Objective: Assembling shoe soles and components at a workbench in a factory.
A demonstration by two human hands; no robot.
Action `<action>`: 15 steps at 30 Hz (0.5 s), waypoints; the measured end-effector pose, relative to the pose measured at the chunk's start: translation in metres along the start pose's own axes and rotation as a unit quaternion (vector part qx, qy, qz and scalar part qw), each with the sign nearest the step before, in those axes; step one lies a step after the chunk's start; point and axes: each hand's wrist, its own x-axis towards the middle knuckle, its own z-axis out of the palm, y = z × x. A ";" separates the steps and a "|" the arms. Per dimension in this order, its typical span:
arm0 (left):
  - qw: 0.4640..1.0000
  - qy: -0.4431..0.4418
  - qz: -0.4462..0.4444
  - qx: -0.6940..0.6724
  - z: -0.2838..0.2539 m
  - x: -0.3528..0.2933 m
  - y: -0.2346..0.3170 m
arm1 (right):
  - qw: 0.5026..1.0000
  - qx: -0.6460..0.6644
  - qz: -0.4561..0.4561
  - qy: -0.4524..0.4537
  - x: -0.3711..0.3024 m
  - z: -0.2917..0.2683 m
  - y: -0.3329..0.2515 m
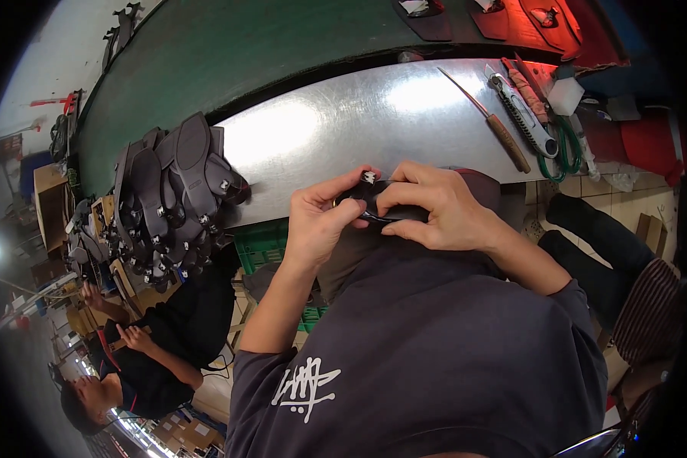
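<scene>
Close in front of my body, at the near edge of the metal worktop, both hands are closed on a dark strap-like piece (369, 179) with a small white tuft at its end. My left hand (317, 217) pinches it from the left, thumb across its surface. From the other side my right hand (439, 206) grips it with bent fingers and thumb. Much of the piece is hidden by my fingers. A pile of similar dark grey straps (168, 183), many with white tufts, hangs over the worktop's left edge.
On the right of the metal worktop (313, 130) lie a wooden-handled awl (504, 141), a utility knife (523, 114) and a green cord (565, 149). Beyond runs a green belt (282, 38) bearing several dark pieces under red light. Another person (153, 343) sits at left; a green crate (259, 248) stands below.
</scene>
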 end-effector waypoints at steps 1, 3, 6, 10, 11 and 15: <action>1.000 -0.001 -0.001 0.000 0.000 0.000 0.001 | 1.000 0.000 0.001 0.001 -0.001 0.001 0.000; 1.000 0.002 -0.009 -0.001 0.000 0.001 0.002 | 1.000 -0.010 -0.003 0.017 -0.001 0.004 0.002; 1.000 0.008 -0.007 0.002 0.001 0.002 0.004 | 0.999 -0.014 -0.005 0.032 -0.002 0.006 0.003; 1.000 0.007 -0.007 0.013 0.003 0.003 0.005 | 0.999 -0.020 0.001 0.038 -0.003 0.007 0.002; 1.000 0.007 -0.005 0.018 0.003 0.003 0.005 | 0.999 -0.021 0.005 0.038 -0.003 0.007 0.002; 0.999 0.008 -0.006 0.031 0.004 0.003 0.007 | 0.999 -0.034 0.008 0.040 -0.004 0.007 0.002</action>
